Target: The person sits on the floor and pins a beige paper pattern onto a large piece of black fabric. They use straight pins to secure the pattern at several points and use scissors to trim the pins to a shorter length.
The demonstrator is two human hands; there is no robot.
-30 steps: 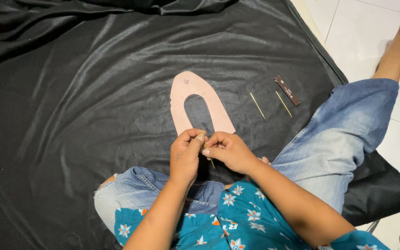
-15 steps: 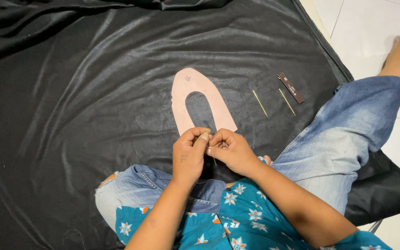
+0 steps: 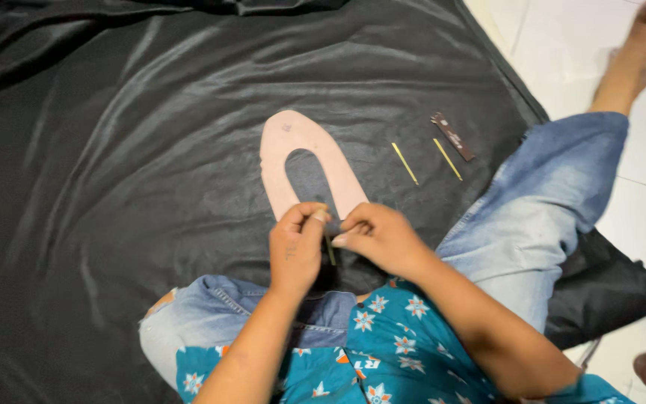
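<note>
A pink U-shaped paper pattern [image 3: 304,150] lies flat on shiny black fabric [image 3: 128,150] spread over the floor. My left hand [image 3: 298,243] and my right hand [image 3: 379,238] meet at the pattern's near ends, fingertips pinched together. Between them sits a thin dark-and-yellow stick [image 3: 330,251], like a pin or needle; both hands pinch at it and the cloth edge. What lies under the fingers is hidden.
Two thin yellow sticks [image 3: 405,163] [image 3: 447,158] and a small dark brown strip [image 3: 453,136] lie on the fabric to the right. My right leg in blue jeans [image 3: 540,217] stretches onto white floor tiles [image 3: 562,45]. A dark bundle [image 3: 607,292] sits by my hip.
Both hands stay pinched at the pattern's near ends with small finger shifts. The view has drifted slightly; the pattern and sticks lie where they were.
</note>
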